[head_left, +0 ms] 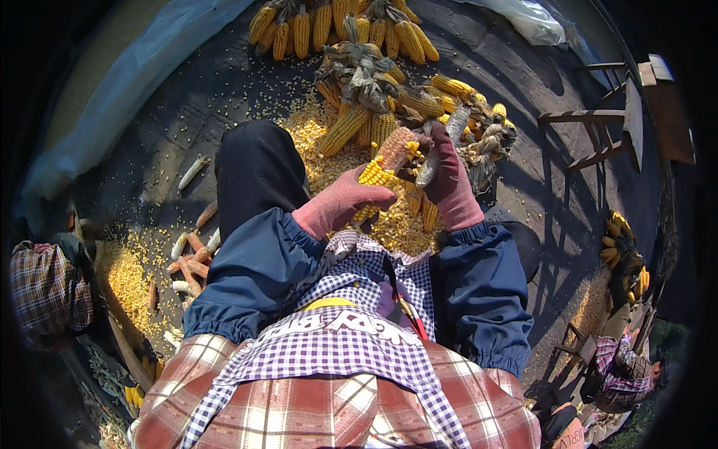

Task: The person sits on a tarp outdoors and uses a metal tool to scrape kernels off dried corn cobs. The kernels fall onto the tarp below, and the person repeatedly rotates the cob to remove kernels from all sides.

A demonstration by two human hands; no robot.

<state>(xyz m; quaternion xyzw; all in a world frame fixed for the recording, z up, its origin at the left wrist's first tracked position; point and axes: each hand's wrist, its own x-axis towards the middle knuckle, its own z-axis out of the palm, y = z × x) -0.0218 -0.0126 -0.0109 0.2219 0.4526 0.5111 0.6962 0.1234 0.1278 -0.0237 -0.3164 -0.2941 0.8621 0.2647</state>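
Note:
My left hand [343,197], in a pink work glove, grips a partly shelled corn ear [396,147]. Yellow kernels still cover its near part, while the far part shows a reddish bare cob. Closed around a pale grey bare cob [428,169] is my right hand [452,185], in a darker maroon glove. The two cobs are close together, and whether they touch is hard to tell. Loose kernels show between them. Below my hands spreads a pile of corn kernels [392,229]. Just beyond lies a bundle of corn ears [350,126] tied by dry husks.
More ears [322,28] lie at the far side, with another husk-tied bunch [449,92] to the right. Bare cobs [193,261] and a second kernel heap [120,280] are at left. A wooden chair [611,116] stands right. Other people sit at lower right [622,370] and left [50,286].

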